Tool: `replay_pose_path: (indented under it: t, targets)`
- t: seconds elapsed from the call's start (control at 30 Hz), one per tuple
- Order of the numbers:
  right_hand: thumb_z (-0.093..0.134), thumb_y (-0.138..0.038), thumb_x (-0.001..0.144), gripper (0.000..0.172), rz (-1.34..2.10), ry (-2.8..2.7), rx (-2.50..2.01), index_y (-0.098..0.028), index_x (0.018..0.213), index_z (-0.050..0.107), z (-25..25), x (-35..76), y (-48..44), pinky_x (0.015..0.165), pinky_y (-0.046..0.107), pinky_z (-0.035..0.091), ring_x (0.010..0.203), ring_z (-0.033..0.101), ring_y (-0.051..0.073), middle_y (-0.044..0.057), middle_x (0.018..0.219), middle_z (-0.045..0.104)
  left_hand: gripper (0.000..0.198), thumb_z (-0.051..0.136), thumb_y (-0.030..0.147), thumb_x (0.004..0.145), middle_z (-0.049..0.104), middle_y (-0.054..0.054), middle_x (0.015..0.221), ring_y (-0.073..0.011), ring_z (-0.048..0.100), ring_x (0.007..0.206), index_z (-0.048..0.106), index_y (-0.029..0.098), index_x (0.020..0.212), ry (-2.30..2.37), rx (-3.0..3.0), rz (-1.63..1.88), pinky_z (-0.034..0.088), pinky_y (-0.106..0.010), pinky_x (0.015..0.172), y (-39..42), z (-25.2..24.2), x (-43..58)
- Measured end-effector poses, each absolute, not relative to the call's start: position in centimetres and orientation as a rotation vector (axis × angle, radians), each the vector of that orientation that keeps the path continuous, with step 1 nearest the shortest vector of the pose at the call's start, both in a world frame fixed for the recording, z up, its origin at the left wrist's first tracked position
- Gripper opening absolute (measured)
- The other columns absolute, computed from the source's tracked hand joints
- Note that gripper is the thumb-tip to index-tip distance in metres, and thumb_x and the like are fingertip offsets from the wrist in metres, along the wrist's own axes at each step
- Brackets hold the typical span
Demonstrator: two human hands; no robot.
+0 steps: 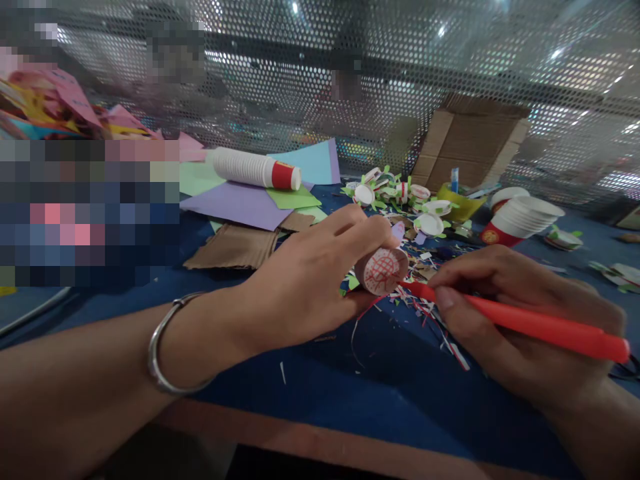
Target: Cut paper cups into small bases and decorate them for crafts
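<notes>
Over the middle of the table, my left hand (305, 280) grips a small cut paper-cup base (384, 272) between thumb and fingers. Its round white face is turned toward me and carries crossing red lines and small red marks. Bits of green and lilac paper show beside it; I cannot tell whether they are attached. My right hand (530, 327) is closed around a red marker pen (545, 325) in a writing grip. The pen's tip meets, or nearly meets, the right edge of the round face.
Paper scraps (435, 317) litter the blue table (320, 400). Behind lie several cut cup pieces with green paper (429, 225), a long cup stack (243, 167), coloured sheets (240, 205) and cardboard (233, 245). Right stand stacked cups (525, 217); a cardboard box (470, 143) leans against perforated metal (280, 80).
</notes>
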State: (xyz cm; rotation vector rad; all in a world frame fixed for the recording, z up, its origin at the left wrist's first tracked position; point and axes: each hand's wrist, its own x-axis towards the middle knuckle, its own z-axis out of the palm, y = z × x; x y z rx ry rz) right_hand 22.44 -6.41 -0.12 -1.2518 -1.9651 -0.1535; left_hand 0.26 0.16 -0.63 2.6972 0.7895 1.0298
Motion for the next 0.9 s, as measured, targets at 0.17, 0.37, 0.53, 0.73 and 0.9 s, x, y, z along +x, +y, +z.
replay_pose_path:
  t: [0.17,0.37,0.53,0.73,0.9]
  targets:
    - [0.062,-0.024,0.088,0.005,-0.147,-1.984,-1.223,-0.026,0.084,0.064,-0.07,22.43,-6.37,0.049,0.027,0.045,0.049,0.061,0.013,-0.003,0.067,0.071,0.037,0.072,0.019,0.085,0.063,-0.003,0.109,-0.0164,0.062,0.095,0.059,0.023,0.120,0.780,2.668,1.013,0.051,-0.028,0.082,0.17,-0.60,0.23]
    - [0.062,-0.022,0.087,0.006,-0.126,-1.995,-1.213,-0.028,0.087,0.063,-0.04,22.43,-6.36,0.051,0.029,0.047,0.049,0.061,0.013,-0.005,0.069,0.071,0.036,0.075,0.019,0.083,0.062,-0.003,0.107,-0.0167,0.062,0.096,0.060,0.022,0.116,0.769,2.653,1.009,0.050,-0.028,0.083,0.27,-0.74,0.35]
    - [0.061,-0.017,0.085,0.011,-0.045,-2.047,-1.132,-0.027,0.086,0.060,-0.05,22.32,-6.11,0.052,0.027,0.049,0.049,0.061,0.012,-0.005,0.070,0.070,0.036,0.075,0.019,0.081,0.062,-0.002,0.104,-0.0159,0.060,0.091,0.061,0.021,0.114,0.781,2.644,1.006,0.049,-0.028,0.081,0.26,-0.65,0.40]
    - [0.063,-0.017,0.086,0.010,-0.062,-2.026,-1.104,-0.027,0.087,0.062,-0.06,22.38,-6.29,0.053,0.024,0.050,0.049,0.061,0.010,-0.007,0.067,0.067,0.040,0.077,0.021,0.080,0.062,-0.002,0.106,-0.0146,0.059,0.088,0.062,0.020,0.117,0.766,2.633,0.977,0.048,-0.026,0.079,0.41,-0.56,0.29]
    - [0.063,-0.018,0.087,0.008,-0.092,-2.105,-1.044,-0.026,0.088,0.062,-0.19,22.46,-6.25,0.054,0.019,0.049,0.052,0.062,0.007,-0.008,0.071,0.070,0.043,0.078,0.018,0.078,0.063,-0.002,0.105,-0.0152,0.061,0.093,0.062,0.019,0.118,0.769,2.610,0.974,0.048,-0.026,0.081,0.41,-0.46,0.35]
